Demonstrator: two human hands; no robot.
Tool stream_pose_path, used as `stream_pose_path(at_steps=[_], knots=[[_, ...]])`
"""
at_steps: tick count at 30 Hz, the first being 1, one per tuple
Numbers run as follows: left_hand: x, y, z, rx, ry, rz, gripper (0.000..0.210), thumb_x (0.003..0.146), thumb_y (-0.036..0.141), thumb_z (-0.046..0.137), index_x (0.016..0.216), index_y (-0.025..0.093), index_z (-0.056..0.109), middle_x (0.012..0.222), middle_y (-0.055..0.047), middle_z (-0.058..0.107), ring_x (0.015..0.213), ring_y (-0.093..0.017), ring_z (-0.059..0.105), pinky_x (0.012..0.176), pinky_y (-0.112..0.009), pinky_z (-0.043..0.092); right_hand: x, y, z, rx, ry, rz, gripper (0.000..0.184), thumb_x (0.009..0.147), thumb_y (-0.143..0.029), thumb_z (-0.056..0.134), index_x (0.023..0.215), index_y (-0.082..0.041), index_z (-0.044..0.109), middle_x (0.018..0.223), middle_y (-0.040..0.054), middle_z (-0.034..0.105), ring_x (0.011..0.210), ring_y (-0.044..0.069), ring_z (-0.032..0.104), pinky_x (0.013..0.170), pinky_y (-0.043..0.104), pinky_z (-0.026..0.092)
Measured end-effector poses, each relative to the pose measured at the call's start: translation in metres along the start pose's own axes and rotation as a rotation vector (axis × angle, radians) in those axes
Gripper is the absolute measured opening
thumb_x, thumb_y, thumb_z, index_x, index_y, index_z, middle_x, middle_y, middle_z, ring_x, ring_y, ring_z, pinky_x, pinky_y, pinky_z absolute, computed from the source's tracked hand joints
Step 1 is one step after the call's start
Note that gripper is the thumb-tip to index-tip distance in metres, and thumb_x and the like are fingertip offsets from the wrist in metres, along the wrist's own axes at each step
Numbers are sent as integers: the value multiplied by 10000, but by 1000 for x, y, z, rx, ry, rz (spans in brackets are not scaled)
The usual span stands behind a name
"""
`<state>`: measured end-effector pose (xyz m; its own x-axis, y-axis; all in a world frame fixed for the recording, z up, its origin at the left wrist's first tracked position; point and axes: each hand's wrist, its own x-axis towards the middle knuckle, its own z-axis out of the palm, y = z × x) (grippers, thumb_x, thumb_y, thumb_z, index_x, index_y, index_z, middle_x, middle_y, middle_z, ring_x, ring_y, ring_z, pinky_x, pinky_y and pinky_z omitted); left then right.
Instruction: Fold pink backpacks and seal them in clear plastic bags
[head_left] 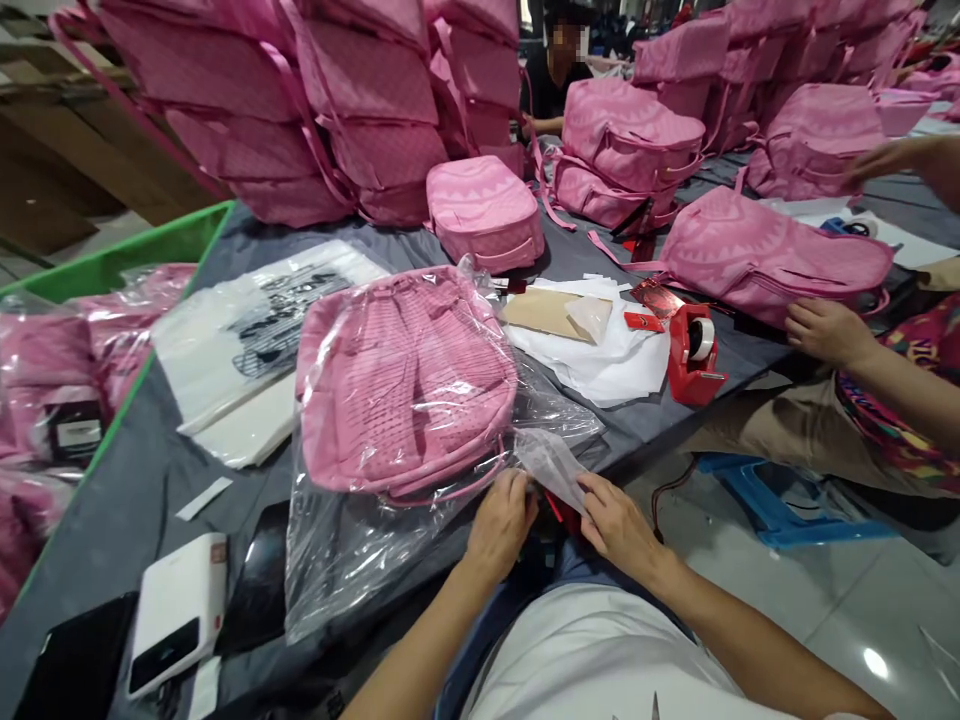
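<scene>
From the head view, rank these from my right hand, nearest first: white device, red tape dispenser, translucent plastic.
From the right hand:
1. Translucent plastic: in its fingers, extending to the left.
2. Red tape dispenser: ahead and to the right, on the table.
3. White device: far left, near the table's front.

Bag workshop with stacked pink backpacks (367, 90)
</scene>
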<state>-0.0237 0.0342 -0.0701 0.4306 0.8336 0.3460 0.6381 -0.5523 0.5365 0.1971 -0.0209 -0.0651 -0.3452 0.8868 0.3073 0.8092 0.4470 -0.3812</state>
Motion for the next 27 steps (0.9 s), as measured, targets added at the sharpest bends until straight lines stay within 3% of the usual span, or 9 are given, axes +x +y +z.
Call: stream_pose_path(at_steps=[2,5,7,10,14,18,20,22,27], knots=[[4,-16,-3,230,16,165,313,984,159,496,1259,181,642,1193,-146,701,1168,-275,669,1038,-434,537,-4,-2,1,-12,13,-26,319,801,-21,549,1046,-203,644,1325,154,657,1255,294,631,988,472,589],[21,-28,-6,318,-171,542,394,984,117,501,1348,222,609,1322,-128,679,1318,-267,594,1162,-469,447,-7,-9,-5,-3,13,-28,324,783,-65,584,1078,-180,656,1319,176,663,1256,320,622,993,492,566],[33,-29,-7,298,-272,774,347,993,121,503,1309,194,625,1275,-124,706,1297,-256,606,1160,-468,453,-7,-12,-12,64,-10,19,424,756,-126,621,1175,-183,644,1340,173,652,1249,324,618,1011,495,542],[43,-28,-6,294,-272,952,246,1001,115,502,1190,144,656,1140,-125,740,1152,-226,673,1089,-423,515,-2,-11,-18,184,30,135,561,758,-200,637,1316,-212,584,1306,133,664,1198,286,636,1019,446,533],[38,-31,-3,303,-215,1021,192,1005,112,512,1128,143,657,1088,-124,748,1101,-200,686,1053,-396,536,19,-4,-4,-3,136,285,519,850,-204,628,1364,-173,560,1252,158,679,1158,294,633,971,431,541],[36,-30,-9,335,-176,1035,189,1008,100,505,1098,142,666,1149,-117,744,1084,-197,687,1010,-378,546,35,10,8,-87,52,368,303,952,-185,558,1246,-186,633,1050,128,736,980,255,685,820,334,539],[40,-27,-13,363,-190,1018,219,1007,80,493,1129,134,667,1214,-123,730,1117,-200,674,1001,-365,537,34,17,9,25,-7,454,184,1005,-235,510,1093,-195,665,880,81,739,802,218,699,700,283,500],[47,-23,-15,387,-230,1008,263,1005,71,490,1202,126,656,1275,-137,710,1137,-209,662,970,-354,532,29,23,9,196,-38,547,175,1014,-281,506,966,-199,653,772,44,714,689,193,682,645,263,459],[57,-17,-4,412,-300,968,353,1025,141,476,1348,118,617,1340,-164,684,1033,-215,662,861,-337,528,18,20,19,666,52,802,156,956,-335,564,881,-208,613,673,-23,634,548,131,585,530,217,402]])
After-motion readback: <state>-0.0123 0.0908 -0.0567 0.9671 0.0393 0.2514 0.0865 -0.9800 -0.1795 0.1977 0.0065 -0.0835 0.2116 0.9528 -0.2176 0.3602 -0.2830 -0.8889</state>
